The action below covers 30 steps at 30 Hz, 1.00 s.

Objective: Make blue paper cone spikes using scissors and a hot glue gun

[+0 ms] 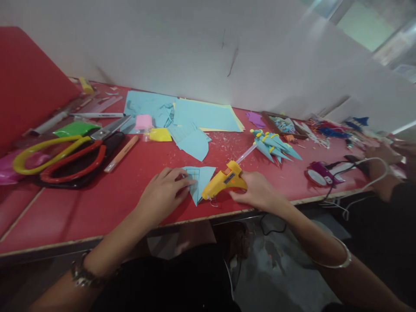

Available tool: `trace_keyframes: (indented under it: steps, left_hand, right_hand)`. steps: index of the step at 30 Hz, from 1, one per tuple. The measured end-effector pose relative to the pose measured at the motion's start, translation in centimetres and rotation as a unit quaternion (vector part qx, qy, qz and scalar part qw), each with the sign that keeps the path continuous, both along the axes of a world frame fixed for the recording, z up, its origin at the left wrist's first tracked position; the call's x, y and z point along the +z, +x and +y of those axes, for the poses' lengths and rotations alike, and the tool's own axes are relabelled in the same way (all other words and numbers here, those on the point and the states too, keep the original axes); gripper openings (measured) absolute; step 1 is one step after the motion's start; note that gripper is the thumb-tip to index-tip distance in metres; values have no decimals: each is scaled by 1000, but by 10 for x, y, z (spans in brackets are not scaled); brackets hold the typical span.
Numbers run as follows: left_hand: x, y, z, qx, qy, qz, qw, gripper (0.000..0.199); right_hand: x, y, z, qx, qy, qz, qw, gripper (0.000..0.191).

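Note:
My right hand [260, 190] is wrapped round a yellow hot glue gun [224, 180], with a clear glue stick [246, 153] poking out of its back. The gun's nozzle points down at the lower edge of a light blue paper cutout [204, 178] on the red table. My left hand [164, 190] holds the left side of that cutout, fingers bent and fingertips pressed on it. Just behind lie more blue cutouts [191, 141], partly stacked. To the right of these sits a blue paper cone cluster [274, 145] with yellow trim.
Large scissors [65, 158] with yellow and red handles, an orange marker [121, 154] and a white pen [99, 115] lie left. Blue sheets [204, 115] lie at the back. Another person's hand [380, 167] is at right, near a purple-and-white device [320, 174] and a white cable [373, 182].

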State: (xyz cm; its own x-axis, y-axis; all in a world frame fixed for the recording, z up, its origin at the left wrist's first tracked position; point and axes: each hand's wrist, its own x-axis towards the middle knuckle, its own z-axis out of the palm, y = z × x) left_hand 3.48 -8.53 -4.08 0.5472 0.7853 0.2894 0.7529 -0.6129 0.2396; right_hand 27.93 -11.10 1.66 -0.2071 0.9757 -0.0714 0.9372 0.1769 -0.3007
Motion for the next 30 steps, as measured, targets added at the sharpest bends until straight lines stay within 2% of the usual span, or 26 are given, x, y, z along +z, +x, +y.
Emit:
trace_keyframes:
  steps: [16,25,30]
  left_hand:
    - [2,0,-1,2,-5,3,1000,29]
    - [0,-1,-1,-4,-3,0,1000,29]
    - [-1,0,-1,0,-1,-3,1000,29]
  right_hand:
    - [6,0,0,10,8,-34,999,15]
    - [2,3,3,8,29,-52,998,10]
    - [3,2,0,11,12,-32,999,11]
